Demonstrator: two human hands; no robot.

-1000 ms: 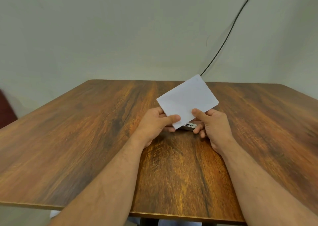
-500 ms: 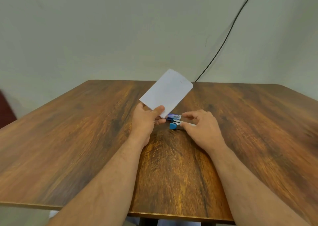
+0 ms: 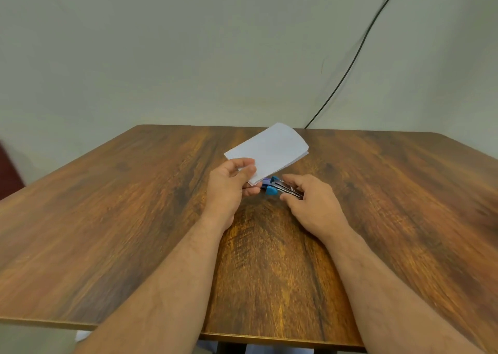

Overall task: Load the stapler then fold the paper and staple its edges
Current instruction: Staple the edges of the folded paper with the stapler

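Folded paper [image 3: 269,151], raised off the counter [image 3: 134,219], is pinched at its near corner by the left hand [image 3: 229,189]. Right hand [image 3: 310,205] fingers grasp the blue stapler [image 3: 280,187] just beside. Folding appears done; stapling the edges remains; loading cannot be judged.

We are looking at a brown wooden table [image 3: 107,232] with a strong dark grain, filling the lower view. We are seeing a plain pale wall [image 3: 188,51] standing behind it, a thin black cable [image 3: 358,49] running down it, and a dark red object [image 3: 9,170], blurred, showing at the left edge.
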